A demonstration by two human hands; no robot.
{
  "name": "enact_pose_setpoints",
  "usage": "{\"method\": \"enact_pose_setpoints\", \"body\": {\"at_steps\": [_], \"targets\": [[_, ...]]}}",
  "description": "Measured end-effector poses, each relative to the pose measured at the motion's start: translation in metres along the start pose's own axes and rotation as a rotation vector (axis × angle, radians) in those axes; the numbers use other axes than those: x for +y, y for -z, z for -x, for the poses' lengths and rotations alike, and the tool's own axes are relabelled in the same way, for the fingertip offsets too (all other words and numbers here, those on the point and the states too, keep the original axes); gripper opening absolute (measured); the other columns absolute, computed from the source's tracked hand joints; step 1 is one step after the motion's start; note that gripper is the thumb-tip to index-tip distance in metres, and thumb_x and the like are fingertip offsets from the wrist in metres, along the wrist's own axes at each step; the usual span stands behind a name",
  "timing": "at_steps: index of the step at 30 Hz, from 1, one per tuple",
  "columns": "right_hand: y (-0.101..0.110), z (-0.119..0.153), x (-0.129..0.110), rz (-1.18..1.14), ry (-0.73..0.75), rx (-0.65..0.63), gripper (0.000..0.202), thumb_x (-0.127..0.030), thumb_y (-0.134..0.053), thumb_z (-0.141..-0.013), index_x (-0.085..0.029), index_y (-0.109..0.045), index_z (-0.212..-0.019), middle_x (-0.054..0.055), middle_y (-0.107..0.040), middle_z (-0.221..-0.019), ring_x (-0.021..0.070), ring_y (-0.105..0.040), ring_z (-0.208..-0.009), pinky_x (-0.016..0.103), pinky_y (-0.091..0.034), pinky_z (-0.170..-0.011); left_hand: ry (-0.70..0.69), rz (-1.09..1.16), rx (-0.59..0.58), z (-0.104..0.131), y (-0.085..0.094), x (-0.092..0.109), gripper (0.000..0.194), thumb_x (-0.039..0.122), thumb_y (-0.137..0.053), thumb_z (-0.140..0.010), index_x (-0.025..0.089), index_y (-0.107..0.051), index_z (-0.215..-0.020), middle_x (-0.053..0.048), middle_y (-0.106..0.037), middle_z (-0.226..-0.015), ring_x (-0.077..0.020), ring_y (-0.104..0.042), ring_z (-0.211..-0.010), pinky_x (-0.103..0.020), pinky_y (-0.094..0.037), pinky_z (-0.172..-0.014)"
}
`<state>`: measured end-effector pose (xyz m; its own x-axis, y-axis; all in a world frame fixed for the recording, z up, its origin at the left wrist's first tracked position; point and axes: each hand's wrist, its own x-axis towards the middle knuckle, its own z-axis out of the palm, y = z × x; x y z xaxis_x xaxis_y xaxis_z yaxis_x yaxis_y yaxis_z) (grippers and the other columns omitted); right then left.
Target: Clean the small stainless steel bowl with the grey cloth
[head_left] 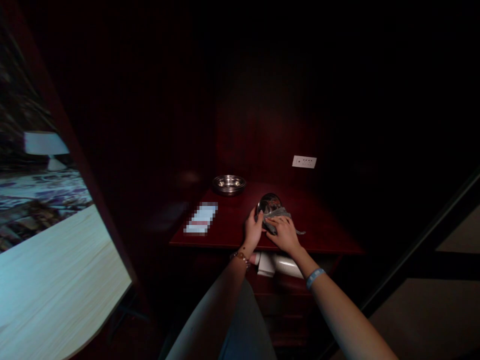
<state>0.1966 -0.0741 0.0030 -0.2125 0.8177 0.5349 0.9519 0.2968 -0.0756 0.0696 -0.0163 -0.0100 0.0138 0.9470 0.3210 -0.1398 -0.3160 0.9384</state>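
Observation:
My left hand [254,227] grips the left rim of a shiny metal bowl [269,202], which is tilted up above the dark red shelf [243,237]. Over the bowl's near right side lies a grey cloth [281,214], and my right hand [283,234] presses it against the metal with bent fingers. A loose end of the cloth hangs out to the right. Farther back on the left, several metal bowls [229,185] appear to sit nested in a stack. The underside of the held bowl is hidden.
A blurred-out pale rectangle [201,218] lies on the shelf's left. White rolled items [287,266] lie in the compartment below. A socket plate [304,161] is on the back wall. Outside the left panel are a pale wooden table [63,280] and a lamp [47,144].

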Motion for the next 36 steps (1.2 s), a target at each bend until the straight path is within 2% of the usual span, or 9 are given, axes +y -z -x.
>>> {"method": "enact_pose_setpoints", "body": {"at_steps": [8,13,18,20,26,29,32,34,36], "targets": [[0.001,0.001,0.0,0.009,0.019,-0.028,0.042,-0.029,-0.061,-0.084,-0.022,-0.061,-0.126,0.006,-0.066,-0.12,0.0239,-0.054,-0.111,0.037,-0.036,-0.098,-0.01,0.022,-0.022,0.001,0.0,0.002,0.059,0.043,-0.058,-0.084,0.02,-0.05,-0.138,-0.011,-0.064,-0.122,-0.0192,-0.067,-0.084,-0.022,-0.055,-0.047],[0.004,0.002,-0.002,0.009,0.048,-0.006,0.045,-0.034,-0.058,-0.085,-0.026,-0.058,-0.129,0.005,-0.064,-0.124,0.0249,-0.051,-0.113,0.04,-0.034,-0.1,-0.017,-0.019,0.035,0.001,0.002,0.001,0.051,0.044,-0.053,-0.087,0.02,-0.054,-0.133,-0.009,-0.069,-0.111,-0.0179,-0.066,-0.08,-0.022,-0.053,-0.047],[0.004,0.004,-0.001,0.047,-0.012,0.067,0.054,-0.017,-0.058,-0.081,-0.031,-0.054,-0.133,0.002,-0.058,-0.134,0.0263,-0.043,-0.123,0.044,-0.027,-0.105,0.001,-0.01,0.067,0.001,0.001,0.001,0.049,0.048,-0.049,-0.089,0.019,-0.057,-0.127,-0.01,-0.069,-0.108,-0.0171,-0.066,-0.075,-0.022,-0.053,-0.047],[0.004,0.005,-0.001,0.066,-0.032,0.103,0.057,-0.015,-0.059,-0.08,-0.031,-0.053,-0.134,0.002,-0.056,-0.136,0.0274,-0.04,-0.125,0.046,-0.025,-0.106,0.003,0.003,0.066,0.001,0.001,0.001,0.047,0.049,-0.048,-0.089,0.017,-0.06,-0.121,-0.011,-0.07,-0.103,-0.0158,-0.065,-0.071,-0.02,-0.051,-0.046],[0.007,0.006,-0.004,0.133,-0.073,0.1,0.057,-0.013,-0.06,-0.08,-0.03,-0.052,-0.134,0.004,-0.055,-0.137,0.0303,-0.039,-0.124,0.046,-0.031,-0.099,0.03,0.017,0.063,-0.001,0.003,0.0,0.043,0.051,-0.048,-0.088,0.016,-0.06,-0.109,-0.007,-0.068,-0.089,-0.0135,-0.062,-0.062,-0.02,-0.049,-0.044],[0.01,0.007,-0.006,0.149,-0.081,0.063,0.057,-0.008,-0.054,-0.082,-0.029,-0.052,-0.135,0.004,-0.057,-0.135,0.0294,-0.043,-0.119,0.043,-0.035,-0.092,0.023,-0.007,0.059,0.0,0.003,0.002,0.039,0.05,-0.051,-0.087,0.016,-0.061,-0.103,-0.007,-0.068,-0.088,-0.0152,-0.064,-0.068,-0.023,-0.052,-0.053],[0.01,0.009,-0.007,0.134,-0.076,0.075,0.056,-0.006,-0.048,-0.084,-0.028,-0.053,-0.135,0.003,-0.058,-0.134,0.0285,-0.045,-0.113,0.042,-0.038,-0.089,-0.054,-0.001,0.006,0.003,0.001,0.004,0.037,0.047,-0.058,-0.084,0.017,-0.06,-0.106,-0.008,-0.07,-0.098,-0.0178,-0.067,-0.084,-0.028,-0.054,-0.074],[0.007,0.01,-0.005,0.107,-0.082,0.121,0.056,-0.005,-0.045,-0.083,-0.027,-0.055,-0.134,0.003,-0.06,-0.132,0.0285,-0.046,-0.11,0.042,-0.039,-0.088,-0.114,0.01,-0.078,0.005,-0.001,0.004,0.046,0.042,-0.065,-0.08,0.017,-0.056,-0.118,-0.009,-0.068,-0.109,-0.0192,-0.066,-0.096,-0.032,-0.051,-0.088],[0.003,0.012,-0.003,0.072,-0.095,0.171,0.061,-0.002,-0.045,-0.078,-0.026,-0.056,-0.133,0.003,-0.061,-0.13,0.0286,-0.046,-0.108,0.042,-0.041,-0.088,-0.134,0.027,-0.163,0.007,-0.004,0.002,0.064,0.038,-0.07,-0.077,0.018,-0.046,-0.133,-0.01,-0.065,-0.119,-0.02,-0.064,-0.106,-0.034,-0.047,-0.098]]}}
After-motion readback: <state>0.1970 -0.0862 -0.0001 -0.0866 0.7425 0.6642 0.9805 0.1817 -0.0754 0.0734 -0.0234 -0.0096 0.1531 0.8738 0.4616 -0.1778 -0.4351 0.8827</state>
